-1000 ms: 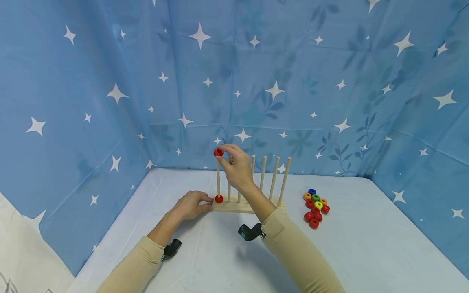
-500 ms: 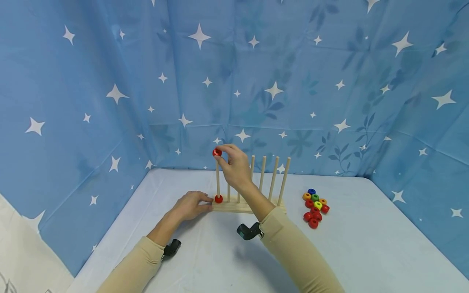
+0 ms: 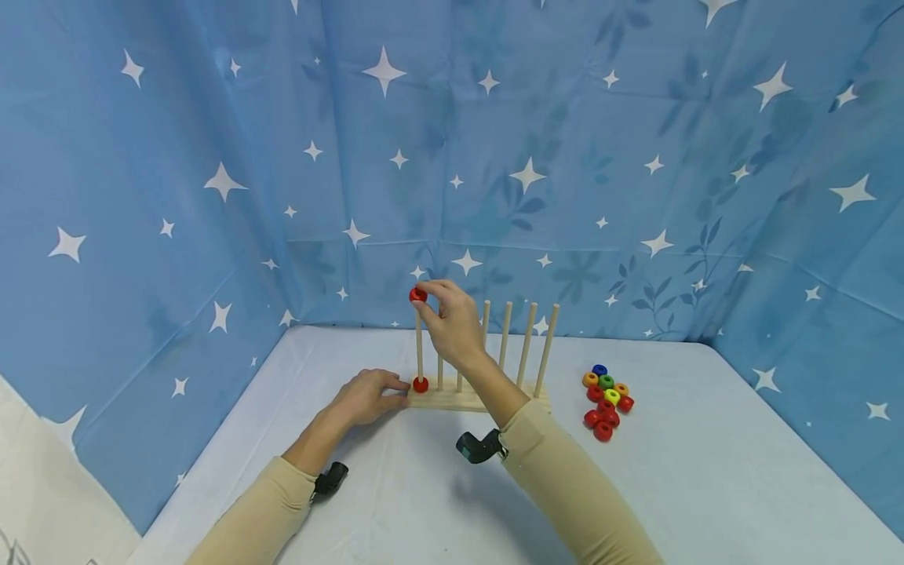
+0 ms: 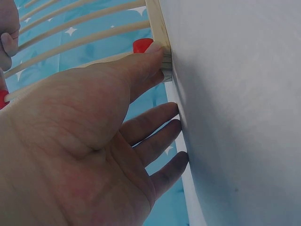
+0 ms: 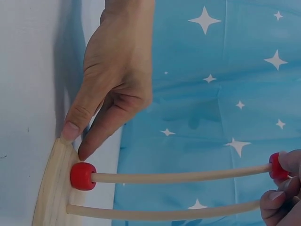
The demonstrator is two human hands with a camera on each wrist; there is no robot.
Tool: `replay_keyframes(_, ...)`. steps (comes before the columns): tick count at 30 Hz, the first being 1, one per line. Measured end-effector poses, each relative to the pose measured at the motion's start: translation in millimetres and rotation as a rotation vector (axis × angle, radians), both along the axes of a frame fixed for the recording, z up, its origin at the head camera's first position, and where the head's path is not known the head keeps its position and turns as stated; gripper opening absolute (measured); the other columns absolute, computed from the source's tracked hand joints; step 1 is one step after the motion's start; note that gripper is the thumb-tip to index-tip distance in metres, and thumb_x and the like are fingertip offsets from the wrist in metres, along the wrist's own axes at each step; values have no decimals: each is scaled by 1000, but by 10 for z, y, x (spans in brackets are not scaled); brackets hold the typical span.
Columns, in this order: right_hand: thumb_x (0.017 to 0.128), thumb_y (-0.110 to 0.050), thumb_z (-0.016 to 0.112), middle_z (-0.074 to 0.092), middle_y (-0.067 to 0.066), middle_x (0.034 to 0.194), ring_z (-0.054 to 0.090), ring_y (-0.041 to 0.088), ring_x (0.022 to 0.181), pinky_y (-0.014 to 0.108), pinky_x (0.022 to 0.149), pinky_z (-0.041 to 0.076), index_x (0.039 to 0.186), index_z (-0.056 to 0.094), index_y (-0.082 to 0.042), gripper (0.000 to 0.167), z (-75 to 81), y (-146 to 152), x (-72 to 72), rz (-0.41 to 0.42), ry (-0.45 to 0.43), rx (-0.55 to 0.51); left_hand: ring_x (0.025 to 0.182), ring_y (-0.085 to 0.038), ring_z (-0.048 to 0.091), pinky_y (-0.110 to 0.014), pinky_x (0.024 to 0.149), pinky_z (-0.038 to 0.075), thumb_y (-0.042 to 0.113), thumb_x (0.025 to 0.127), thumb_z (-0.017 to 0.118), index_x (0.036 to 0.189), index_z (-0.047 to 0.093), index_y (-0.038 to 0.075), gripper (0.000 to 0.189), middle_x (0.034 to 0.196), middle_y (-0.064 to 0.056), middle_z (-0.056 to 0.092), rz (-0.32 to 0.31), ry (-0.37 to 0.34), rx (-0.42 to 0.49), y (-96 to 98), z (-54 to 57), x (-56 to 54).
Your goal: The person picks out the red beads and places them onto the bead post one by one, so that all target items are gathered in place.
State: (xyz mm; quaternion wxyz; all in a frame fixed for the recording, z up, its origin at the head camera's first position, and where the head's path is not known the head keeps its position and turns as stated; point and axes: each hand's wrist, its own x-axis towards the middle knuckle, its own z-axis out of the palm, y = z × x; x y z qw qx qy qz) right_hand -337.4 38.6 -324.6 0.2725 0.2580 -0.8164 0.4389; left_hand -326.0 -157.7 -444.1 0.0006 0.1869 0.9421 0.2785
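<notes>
A wooden peg rack point(image 3: 452, 400) with a row of upright pegs stands on the table. My right hand point(image 3: 457, 323) pinches a red bead point(image 5: 274, 165) between thumb and fingertips at the top of the leftmost peg point(image 5: 188, 177). The peg's tip meets the bead; how deep it goes in is hard to see. At the foot of that same peg sits another red bead point(image 5: 83, 176). My left hand point(image 3: 366, 397) grips the left end of the rack's base with thumb and index finger, its other fingers spread against the table in the left wrist view.
Right of the rack, loose beads point(image 3: 605, 404) lie in a cluster: several red, plus orange, yellow, green and blue. The white table point(image 3: 678, 471) is bordered by a blue star-patterned curtain point(image 3: 452, 157) at the back and sides.
My right hand shifts very slightly left with the red bead, staying at the peg's top. The left hand stays on the rack's end.
</notes>
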Motion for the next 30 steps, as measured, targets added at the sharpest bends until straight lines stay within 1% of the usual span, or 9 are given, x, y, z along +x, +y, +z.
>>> replay_keyframes(7,100,-19,72,71,7,126,42,13,54,23,50,36,129,74,-7,31,-36,-2,10,-7,-31,20,134,-39,59,-59,110,47,28,95,77,123,80,16,30,138,-14,68,6,-1,-7,-2,-2,7)
replay_keyframes(13,99,-18,73,72,7,124,41,13,54,23,51,36,127,75,-7,30,-61,-4,3,-6,-23,14,133,-40,60,-59,109,47,28,95,77,122,80,16,30,138,-15,68,2,9,-7,0,-3,-1)
replay_keyframes(18,99,-18,73,72,8,125,41,12,52,23,49,36,127,75,-7,30,-78,-3,3,-6,-24,20,134,-40,59,-59,110,47,28,96,76,123,79,15,30,138,-15,68,0,13,0,1,-2,2)
replay_keyframes(24,99,-16,72,70,8,129,41,11,50,23,46,36,129,73,-8,31,-69,-1,14,3,-28,18,134,-40,58,-58,110,46,29,96,76,123,79,16,30,138,-14,68,-2,13,-5,-5,-7,2)
replay_keyframes(30,100,-15,71,70,7,128,39,12,48,23,46,35,127,74,-8,28,-67,3,15,6,-24,14,134,-38,59,-57,110,47,27,96,76,122,80,15,29,137,-14,69,-11,15,-5,0,3,6)
